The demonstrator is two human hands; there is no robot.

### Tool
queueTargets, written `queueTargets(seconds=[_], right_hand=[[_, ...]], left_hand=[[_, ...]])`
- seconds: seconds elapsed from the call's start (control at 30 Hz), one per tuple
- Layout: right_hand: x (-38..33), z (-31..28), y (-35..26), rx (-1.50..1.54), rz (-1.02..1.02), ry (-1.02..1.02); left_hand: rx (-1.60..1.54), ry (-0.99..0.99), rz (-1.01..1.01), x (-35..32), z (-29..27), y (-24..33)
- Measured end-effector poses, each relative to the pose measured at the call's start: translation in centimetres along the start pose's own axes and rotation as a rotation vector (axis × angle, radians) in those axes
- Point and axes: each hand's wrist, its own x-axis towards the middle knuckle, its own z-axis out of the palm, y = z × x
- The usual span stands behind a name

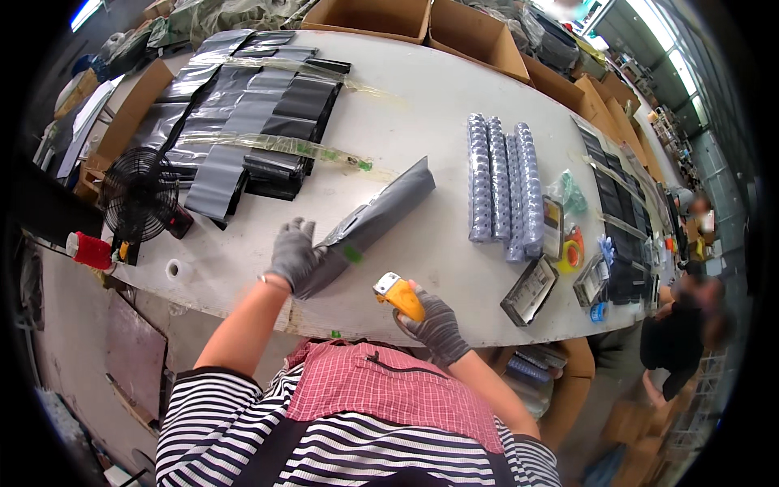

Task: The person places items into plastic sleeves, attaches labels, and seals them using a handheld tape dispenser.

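My left hand (294, 258), in a grey glove, has its fingers stretched out and rests against the near end of a long grey plastic mailing bag (375, 213). The bag lies slantwise on the table, wrapped around something I cannot make out, with a small green piece of tape near my hand. My right hand (438, 326), gloved too, is closed around a yellow hand tool (402, 299) with a silver metal front end. Its exact kind does not show. The tool is held just above the near table edge, apart from the bag.
Overlapping stacks of grey and black bags (243, 105) under clear tape strips lie left. A black fan (139, 195), red spool (89, 250) and white roll (175, 270) stand nearby. Bubble-wrapped rolls (503, 187), open boxes (530, 290) and tape (571, 255) lie right. Cartons (475, 36) line the back.
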Motion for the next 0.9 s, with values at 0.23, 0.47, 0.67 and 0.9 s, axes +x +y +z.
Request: queueTargets(seconds=[0.23,0.47,0.67,0.9], right_hand=[[-1.5,-0.3,0.2,0.100,-0.023,0.024],[5.0,-1.7,-2.7,-0.032,0.076,-0.052],[4.4,-2.1,-3.5,-0.199,0.090,-0.247],[16.2,-2.8,-10.3,-0.440,0.071,-0.663]], left_hand=[[-0.054,-0.031,0.093,-1.9,3.1,1.9],[-0.084,0.192,0.075,0.6,1.2,1.8],[-0.212,0.159,0.121,-0.1,5.9,1.5],[-0.676,-0.093,0.052,3.9,5.9,-2.1]])
